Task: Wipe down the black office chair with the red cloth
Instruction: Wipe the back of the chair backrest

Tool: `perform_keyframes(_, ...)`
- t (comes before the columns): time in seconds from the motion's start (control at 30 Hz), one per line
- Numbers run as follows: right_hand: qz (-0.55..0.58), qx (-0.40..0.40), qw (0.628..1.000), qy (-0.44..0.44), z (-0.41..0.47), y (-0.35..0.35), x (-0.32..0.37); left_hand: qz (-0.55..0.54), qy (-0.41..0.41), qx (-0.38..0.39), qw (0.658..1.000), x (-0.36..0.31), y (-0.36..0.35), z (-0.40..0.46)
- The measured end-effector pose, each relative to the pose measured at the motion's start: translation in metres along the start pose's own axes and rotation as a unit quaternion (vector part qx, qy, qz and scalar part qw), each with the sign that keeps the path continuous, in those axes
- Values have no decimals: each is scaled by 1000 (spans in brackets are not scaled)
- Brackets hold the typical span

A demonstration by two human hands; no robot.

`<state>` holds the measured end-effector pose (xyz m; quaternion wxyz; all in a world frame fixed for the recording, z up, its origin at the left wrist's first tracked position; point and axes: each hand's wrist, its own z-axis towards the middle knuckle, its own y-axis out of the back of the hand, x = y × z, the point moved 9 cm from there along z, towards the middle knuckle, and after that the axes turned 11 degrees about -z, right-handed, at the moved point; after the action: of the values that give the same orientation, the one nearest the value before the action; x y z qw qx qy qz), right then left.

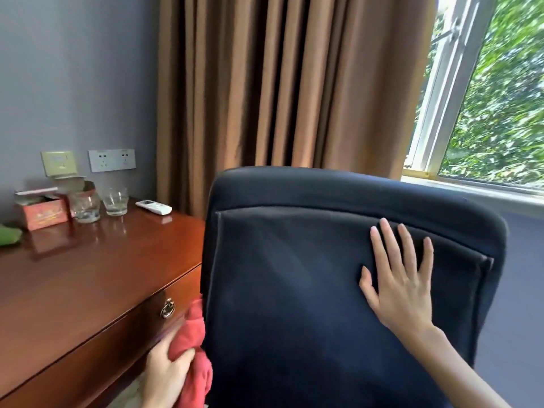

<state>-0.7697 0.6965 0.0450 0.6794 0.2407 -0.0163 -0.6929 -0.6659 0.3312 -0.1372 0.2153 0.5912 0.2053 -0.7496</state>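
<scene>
The back of the black office chair [294, 275] fills the middle of the view, its backrest facing me. My right hand [403, 278] lies flat on the upper right of the backrest, fingers straight and spread. My left hand [164, 375] grips the bunched red cloth [192, 343] at the chair's left edge, low in the frame. The cloth touches the chair's left side. The seat and base of the chair are out of sight.
A polished wooden desk [88, 275] with a ring-pull drawer stands just left of the chair. On it are two glasses [100, 204], a red box [42, 213] and a white remote [153, 207]. Brown curtains [279, 83] hang behind; a window [485, 98] is at right.
</scene>
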Motion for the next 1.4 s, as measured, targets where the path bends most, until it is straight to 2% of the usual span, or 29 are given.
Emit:
perform_keyframes(0.03, -2, -1, 1000, 0, 0, 0, 0, -19, 0, -8, 1000, -5, -2, 4)
perform_keyframes(0.1, -4, 1, 1000, 1, 0, 0, 1, -12, -63, -22, 998, -40, -5, 16)
perform_keyframes(0.2, -1, 3, 1000, 1, -1, -3, 0, 0, -139, -35, 990, -119, -19, 35)
perform_keyframes(0.33, -4, -8, 1000, 5, -2, -3, 1, -69, -247, -48, 965, -237, -40, 64)
perform_keyframes(0.37, -3, -10, 1000, 6, -2, -3, 2, -41, -276, -33, 960, -266, -56, 73)
perform_keyframes(0.43, 2, -5, 1000, 9, 0, -3, 4, 96, -325, -4, 941, -306, -104, 88)
perform_keyframes(0.5, 5, 1, 1000, 8, 1, -3, 4, 277, -363, 20, 889, -313, -163, 90)
perform_keyframes(0.53, 5, 0, 1000, 7, 1, -3, 3, 329, -375, 28, 866, -311, -193, 84)
perform_keyframes(0.6, 8, -8, 1000, 4, 1, -3, 3, 353, -402, 61, 843, -309, -252, 57)
perform_keyframes(0.67, 15, -15, 1000, -1, 0, -3, 1, 351, -447, 130, 813, -314, -317, 22)
perform_keyframes(0.77, 5, -8, 999, -32, -5, -9, -6, 426, -516, 273, 691, -312, -409, -40)
perform_keyframes(0.8, 9, -6, 999, -47, -8, -10, -9, 439, -524, 309, 661, -312, -427, -52)
perform_keyframes(0.87, 30, -13, 998, -60, -8, -8, -12, 441, -536, 352, 628, -315, -434, -57)
perform_keyframes(0.93, 58, -32, 996, -56, -4, -3, -10, 433, -538, 350, 633, -318, -406, -37)
perform_keyframes(1.03, 114, -31, 991, -56, 1, -1, -5, 422, -491, 294, 704, -315, -324, 21)
perform_keyframes(1.1, 142, -24, 988, -59, 1, -1, -3, 420, -463, 226, 747, -311, -260, 52)
perform_keyframes(1.2, 146, -19, 987, -65, 3, -2, 2, 396, -439, 144, 794, -312, -202, 65)
perform_keyframes(1.27, 135, -13, 989, -59, 3, -2, 8, 384, -425, 136, 808, -316, -213, 61)
perform_keyframes(1.33, 133, -12, 989, -55, 4, -2, 12, 371, -416, 150, 817, -322, -254, 49)
perform_keyframes(1.4, 140, -11, 988, -58, 4, -6, 13, 374, -451, 205, 785, -323, -315, 18)
